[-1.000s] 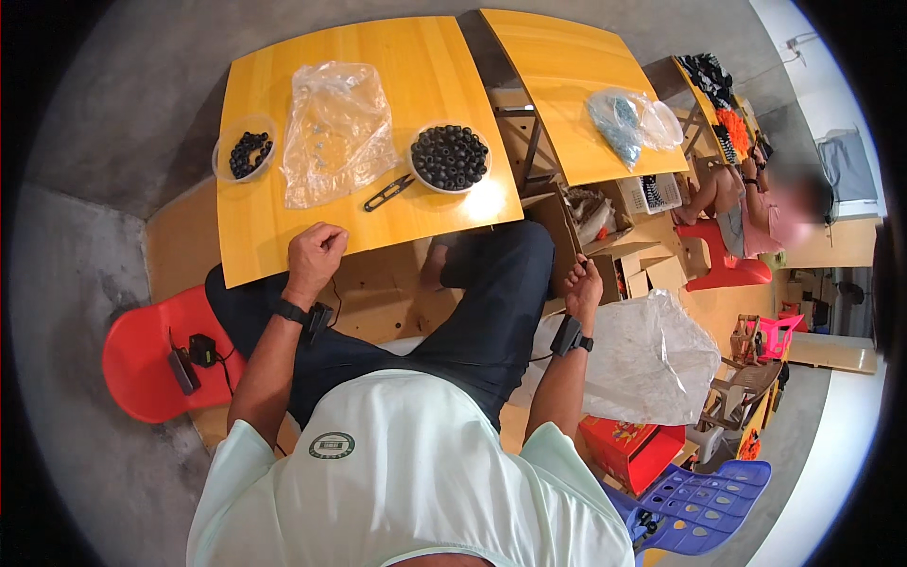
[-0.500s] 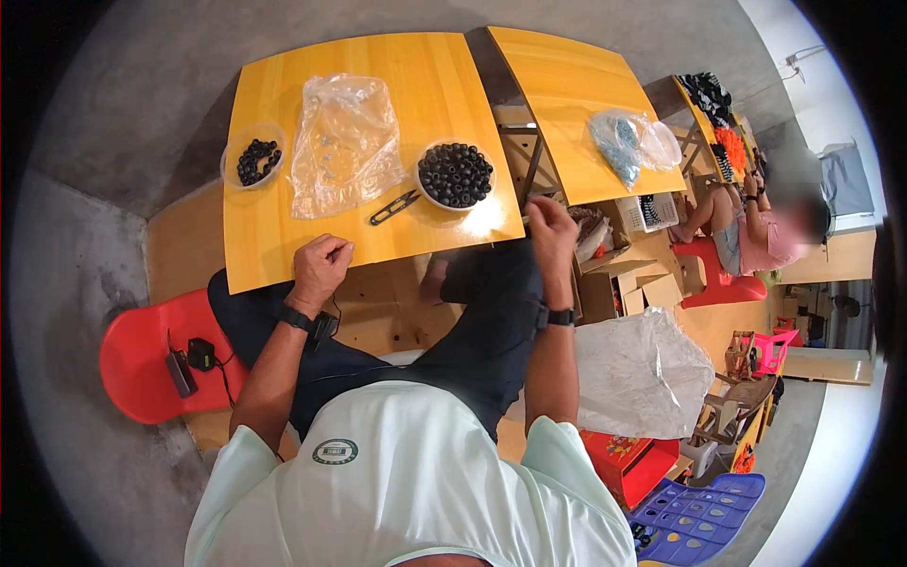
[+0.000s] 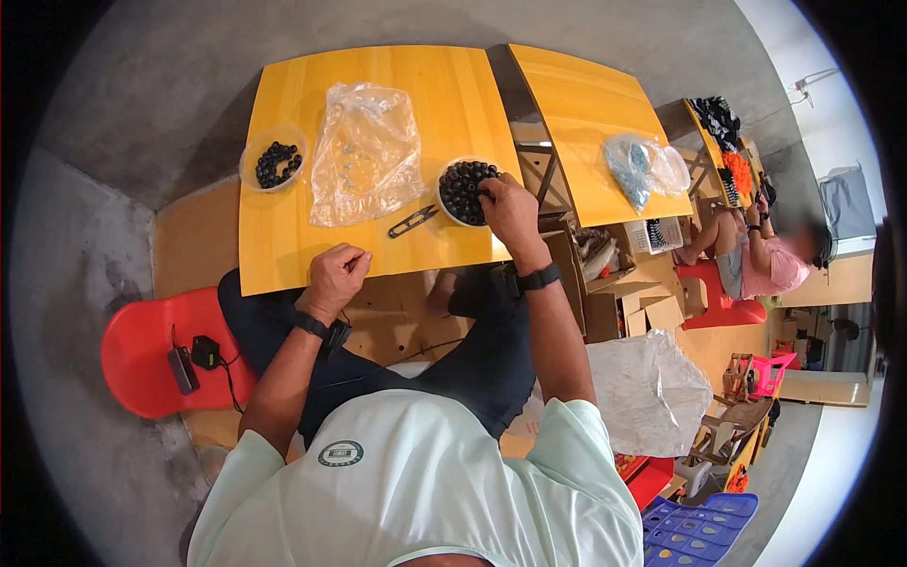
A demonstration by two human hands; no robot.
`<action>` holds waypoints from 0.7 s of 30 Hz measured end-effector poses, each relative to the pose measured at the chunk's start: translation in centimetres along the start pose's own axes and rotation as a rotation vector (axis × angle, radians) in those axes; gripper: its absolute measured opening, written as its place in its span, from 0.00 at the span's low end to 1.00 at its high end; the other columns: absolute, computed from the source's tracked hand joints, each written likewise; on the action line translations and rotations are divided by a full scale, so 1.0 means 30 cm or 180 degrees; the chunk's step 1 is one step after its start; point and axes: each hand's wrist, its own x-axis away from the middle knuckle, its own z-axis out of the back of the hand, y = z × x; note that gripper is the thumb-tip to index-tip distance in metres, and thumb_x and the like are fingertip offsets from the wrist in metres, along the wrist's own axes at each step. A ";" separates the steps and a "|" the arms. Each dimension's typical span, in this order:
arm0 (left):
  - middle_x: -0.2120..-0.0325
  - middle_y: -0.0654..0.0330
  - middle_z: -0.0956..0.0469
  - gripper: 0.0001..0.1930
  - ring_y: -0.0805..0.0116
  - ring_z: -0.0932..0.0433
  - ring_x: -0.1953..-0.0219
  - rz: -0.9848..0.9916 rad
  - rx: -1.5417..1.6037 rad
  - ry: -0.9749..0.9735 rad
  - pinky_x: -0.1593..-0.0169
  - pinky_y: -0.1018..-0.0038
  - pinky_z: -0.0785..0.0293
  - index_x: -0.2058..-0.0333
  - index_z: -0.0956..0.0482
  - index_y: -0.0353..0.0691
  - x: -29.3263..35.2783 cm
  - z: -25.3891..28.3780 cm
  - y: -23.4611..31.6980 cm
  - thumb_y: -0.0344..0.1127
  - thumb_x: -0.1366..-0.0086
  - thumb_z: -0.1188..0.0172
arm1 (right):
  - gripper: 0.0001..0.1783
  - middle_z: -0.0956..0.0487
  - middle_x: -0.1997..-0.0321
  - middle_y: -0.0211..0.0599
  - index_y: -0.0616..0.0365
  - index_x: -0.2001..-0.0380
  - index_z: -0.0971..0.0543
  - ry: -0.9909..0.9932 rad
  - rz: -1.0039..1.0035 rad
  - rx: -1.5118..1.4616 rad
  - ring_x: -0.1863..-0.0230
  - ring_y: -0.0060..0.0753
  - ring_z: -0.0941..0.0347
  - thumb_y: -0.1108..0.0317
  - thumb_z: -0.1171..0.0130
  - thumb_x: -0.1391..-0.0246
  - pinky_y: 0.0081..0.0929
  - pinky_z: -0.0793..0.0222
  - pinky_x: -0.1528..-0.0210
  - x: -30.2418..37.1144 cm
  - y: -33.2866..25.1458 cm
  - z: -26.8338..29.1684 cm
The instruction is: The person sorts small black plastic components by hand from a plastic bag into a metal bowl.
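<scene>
The right hand [image 3: 508,210] reaches into the bowl [image 3: 465,190] of black rings at the counter's [image 3: 283,255] right edge, fingers curled over them (grip hidden). The left hand [image 3: 335,274] rests loosely closed at the near edge, apparently pinching something small, tweezers [image 3: 413,221] between.

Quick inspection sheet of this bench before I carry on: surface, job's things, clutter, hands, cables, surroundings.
Surface: yellow wooden tabletop, second one to its right.
Job's things: white bowl of small black rings; clear round tub of black rings.
Clutter: crumpled clear plastic bag; black tweezers.
Hands: right hand reaching into the white bowl; left hand loosely curled at the table edge, grip unclear.
Cables: black cable and small black devices on red plastic stool.
Surroundings: cardboard boxes; a seated person at right.
</scene>
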 end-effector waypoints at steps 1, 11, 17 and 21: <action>0.80 0.54 0.23 0.06 0.59 0.24 0.79 -0.0001 0.0024 0.0001 0.74 0.69 0.30 0.75 0.19 0.35 -0.001 -0.002 0.001 0.31 0.42 0.35 | 0.12 0.21 0.67 0.41 0.54 0.62 0.17 0.0048 -0.0030 -0.0094 0.65 0.47 0.21 0.68 0.34 0.54 0.39 0.25 0.63 0.001 0.010 -0.012; 0.81 0.55 0.23 0.06 0.60 0.24 0.80 -0.0057 -0.0031 0.0092 0.75 0.69 0.30 0.76 0.19 0.35 0.000 -0.005 0.007 0.30 0.43 0.35 | 0.11 0.19 0.66 0.45 0.59 0.65 0.19 0.0136 -0.0044 -0.0040 0.65 0.48 0.21 0.70 0.36 0.55 0.38 0.24 0.63 -0.015 0.004 -0.026; 0.81 0.55 0.23 0.06 0.61 0.23 0.80 -0.0042 -0.0027 0.0101 0.75 0.70 0.30 0.76 0.19 0.35 0.000 -0.005 0.011 0.30 0.43 0.34 | 0.09 0.20 0.69 0.47 0.61 0.68 0.21 0.0680 -0.0459 -0.0443 0.69 0.50 0.21 0.72 0.40 0.56 0.39 0.25 0.65 0.008 -0.017 -0.028; 0.81 0.54 0.23 0.06 0.61 0.23 0.80 -0.0024 -0.0027 0.0084 0.75 0.70 0.30 0.76 0.19 0.35 0.003 -0.007 0.003 0.30 0.43 0.34 | 0.07 0.20 0.71 0.45 0.62 0.70 0.22 0.0818 -0.1064 -0.1422 0.71 0.44 0.22 0.74 0.41 0.55 0.34 0.26 0.67 0.061 0.006 -0.035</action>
